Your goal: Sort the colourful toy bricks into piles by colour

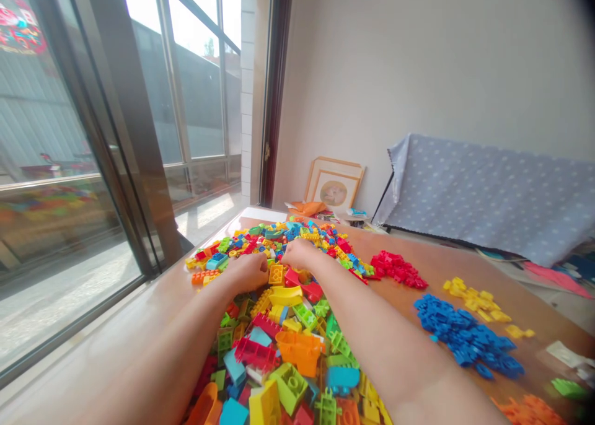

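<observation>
A big heap of mixed toy building bricks (297, 316) runs down the table, and both my arms reach over it. My left hand (252, 271) is curled at the left of the heap, its fingers mostly hidden; what it holds, if anything, does not show. Just right of it sits a yellow brick (276, 275) with studs. My right hand (297, 254) is closed too, knuckles forward, above the small bricks at the heap's far part. Its fingertips are out of sight. Below it lies a red curved brick (304, 284), with a yellow curved piece (286, 296) nearer me.
Right of the heap lie separate piles of red pieces (397, 269), yellow pieces (476, 299), blue pieces (467, 335) and orange pieces (530, 409). A glass door (116, 165) borders the table's left. Behind stand picture frames (334, 186) and a dotted cloth (488, 189).
</observation>
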`<state>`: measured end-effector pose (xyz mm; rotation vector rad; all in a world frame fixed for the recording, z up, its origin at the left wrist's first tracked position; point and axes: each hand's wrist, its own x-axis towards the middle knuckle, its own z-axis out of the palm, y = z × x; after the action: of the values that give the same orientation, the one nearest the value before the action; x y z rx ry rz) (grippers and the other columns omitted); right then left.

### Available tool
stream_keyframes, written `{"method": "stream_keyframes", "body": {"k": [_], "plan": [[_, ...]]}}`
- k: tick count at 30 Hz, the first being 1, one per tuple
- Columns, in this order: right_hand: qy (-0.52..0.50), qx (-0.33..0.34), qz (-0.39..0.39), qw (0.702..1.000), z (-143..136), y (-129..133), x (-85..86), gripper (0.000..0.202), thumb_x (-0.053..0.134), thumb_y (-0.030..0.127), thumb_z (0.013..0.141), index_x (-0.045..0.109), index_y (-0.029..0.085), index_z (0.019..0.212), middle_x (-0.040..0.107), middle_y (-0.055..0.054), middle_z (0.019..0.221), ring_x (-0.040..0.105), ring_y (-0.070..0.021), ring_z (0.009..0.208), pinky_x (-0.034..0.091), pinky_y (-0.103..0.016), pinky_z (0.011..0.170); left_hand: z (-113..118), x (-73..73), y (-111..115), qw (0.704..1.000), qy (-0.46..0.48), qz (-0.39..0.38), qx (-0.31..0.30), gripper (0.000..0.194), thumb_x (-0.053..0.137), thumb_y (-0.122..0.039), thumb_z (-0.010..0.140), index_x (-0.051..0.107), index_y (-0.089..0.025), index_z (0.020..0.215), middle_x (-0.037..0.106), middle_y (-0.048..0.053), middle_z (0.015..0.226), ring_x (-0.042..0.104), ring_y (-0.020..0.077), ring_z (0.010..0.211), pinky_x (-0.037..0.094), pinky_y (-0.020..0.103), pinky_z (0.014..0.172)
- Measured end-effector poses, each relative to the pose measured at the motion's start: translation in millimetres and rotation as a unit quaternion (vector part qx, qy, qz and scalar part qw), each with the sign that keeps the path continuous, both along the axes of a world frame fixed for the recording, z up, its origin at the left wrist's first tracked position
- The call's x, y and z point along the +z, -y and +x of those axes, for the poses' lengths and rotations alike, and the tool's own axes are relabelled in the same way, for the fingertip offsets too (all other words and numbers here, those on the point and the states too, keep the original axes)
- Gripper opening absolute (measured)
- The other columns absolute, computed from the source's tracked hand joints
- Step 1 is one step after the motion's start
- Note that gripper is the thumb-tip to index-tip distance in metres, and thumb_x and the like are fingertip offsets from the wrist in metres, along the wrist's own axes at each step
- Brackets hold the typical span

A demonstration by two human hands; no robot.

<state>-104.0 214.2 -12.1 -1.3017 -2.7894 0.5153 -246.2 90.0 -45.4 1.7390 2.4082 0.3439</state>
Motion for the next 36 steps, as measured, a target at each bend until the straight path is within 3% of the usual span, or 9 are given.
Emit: {"method": "stream_keyframes", "body": {"k": [4, 8, 10, 14, 16, 18, 21, 27, 36], "plan": [[-0.086, -0.005, -0.032, 0.996, 35.6, -2.5, 14.4, 0.017, 0.066, 0.028, 0.080, 0.075, 0.015, 0.086, 0.073, -0.004, 0.075, 0.067, -0.0172, 0.073, 0.046, -0.022, 0.061, -3.5, -3.6, -0.2, 0.999, 0.003, 0.032, 0.000, 0.014, 0.061, -0.031, 0.074, 0.061, -0.026, 0.087, 0.072, 0.002, 0.086, 0.066, 0.0228, 0.080, 0.043, 0.031, 0.071], [-0.186, -0.037, -0.079, 0.979, 93.9, -10.6, 28.9, 0.031, 0.056, 0.024, 0.086, 0.069, 0.014, 0.112, 0.074, -0.005, 0.086, 0.064, -0.0125, 0.070, 0.045, -0.019, 0.057, -9.1, -4.0, -1.6, 0.997, 0.019, 0.076, -0.012, 0.017, 0.061, -0.026, 0.071, 0.059, -0.025, 0.088, 0.070, 0.001, 0.083, 0.062, 0.0195, 0.074, 0.037, 0.028, 0.063], [-0.278, -0.081, -0.126, 0.949, 127.7, -18.6, 29.2, 0.036, 0.060, 0.024, 0.084, 0.067, 0.015, 0.117, 0.074, -0.004, 0.087, 0.062, -0.0117, 0.067, 0.044, -0.019, 0.056, -12.7, -2.5, -2.7, 0.994, 0.037, 0.100, -0.018, 0.016, 0.059, -0.026, 0.073, 0.058, -0.024, 0.089, 0.067, 0.000, 0.081, 0.060, 0.0176, 0.071, 0.036, 0.027, 0.060], [-0.315, -0.198, -0.076, 0.925, 191.6, -40.1, 11.6, 0.029, 0.062, 0.025, 0.080, 0.070, 0.016, 0.107, 0.071, -0.002, 0.079, 0.060, -0.0125, 0.063, 0.042, -0.021, 0.055, -19.4, 3.3, -4.6, 0.980, 0.119, 0.158, -0.022, 0.018, 0.058, -0.034, 0.079, 0.059, -0.022, 0.092, 0.062, -0.002, 0.072, 0.057, 0.0162, 0.066, 0.036, 0.026, 0.057], [-0.288, -0.231, -0.044, 0.928, 217.0, -50.8, -2.7, 0.024, 0.063, 0.024, 0.079, 0.070, 0.016, 0.101, 0.070, -0.002, 0.075, 0.059, -0.0133, 0.063, 0.041, -0.021, 0.055, -19.8, 8.8, -4.1, 0.950, 0.234, 0.205, -0.008, 0.023, 0.063, -0.039, 0.078, 0.061, -0.020, 0.092, 0.061, -0.002, 0.069, 0.057, 0.0160, 0.064, 0.039, 0.025, 0.057], [-0.253, -0.248, -0.014, 0.935, 235.8, -59.9, -18.0, 0.017, 0.066, 0.020, 0.076, 0.071, 0.018, 0.092, 0.069, -0.001, 0.074, 0.059, -0.0137, 0.065, 0.039, -0.021, 0.058, -17.1, 16.8, -2.1, 0.902, 0.359, 0.241, 0.008, 0.030, 0.071, -0.042, 0.073, 0.061, -0.019, 0.090, 0.063, -0.001, 0.069, 0.060, 0.0162, 0.065, 0.044, 0.026, 0.059], [-0.194, -0.257, 0.031, 0.946, 249.9, -69.7, -40.4, 0.011, 0.068, 0.015, 0.072, 0.070, 0.019, 0.082, 0.068, 0.000, 0.073, 0.058, -0.0140, 0.069, 0.036, -0.022, 0.061, -8.7, 30.5, 2.6, 0.852, 0.457, 0.253, 0.031, 0.040, 0.080, -0.046, 0.067, 0.062, -0.019, 0.090, 0.067, 0.000, 0.072, 0.064, 0.0172, 0.067, 0.047, 0.026, 0.060], [-0.096, -0.222, 0.060, 0.969, 241.9, -78.6, -71.6, 0.006, 0.068, 0.012, 0.074, 0.070, 0.018, 0.074, 0.065, -0.001, 0.068, 0.055, -0.0149, 0.067, 0.028, -0.026, 0.060, 6.1, 45.7, 8.9, 0.825, 0.504, 0.255, 0.016, 0.045, 0.087, -0.047, 0.063, 0.065, -0.017, 0.090, 0.070, 0.003, 0.078, 0.067, 0.0169, 0.072, 0.051, 0.027, 0.066], [-0.031, -0.222, 0.110, 0.968, 240.2, -78.2, -74.0, 0.004, 0.066, 0.016, 0.080, 0.070, 0.017, 0.079, 0.068, -0.007, 0.078, 0.053, -0.0171, 0.070, 0.025, -0.029, 0.061, 23.3, 68.2, 18.9, 0.819, 0.512, 0.259, 0.024, 0.046, 0.087, -0.045, 0.063, 0.066, -0.017, 0.093, 0.071, 0.005, 0.077, 0.066, 0.0162, 0.067, 0.042, 0.020, 0.051]]}}
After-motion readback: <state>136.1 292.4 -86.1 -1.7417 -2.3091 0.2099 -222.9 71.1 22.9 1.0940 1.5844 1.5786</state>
